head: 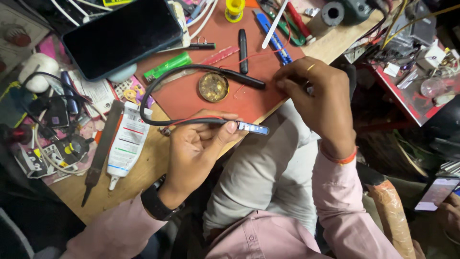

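My left hand (199, 148) grips one end of a black neckband earphone (158, 91), thumb pressed near a bared blue circuit strip (253, 128) that sticks out past the table edge. The band loops back over a reddish work mat (191, 98) to its other black end (244, 80). My right hand (314, 98) rests on the mat's right edge with fingers pinched near that end and a thin red wire (258, 53); what it pinches is hidden. A round tin of flux (213, 87) sits between the hands.
A large dark phone (122, 36) lies at the back left. A white glue tube (125, 141) and a long file (100, 153) lie on the wooden bench at left. A green cylinder (167, 66), blue cutter (273, 36) and tweezers lie behind. Another person's hand holds a phone (435, 193) at right.
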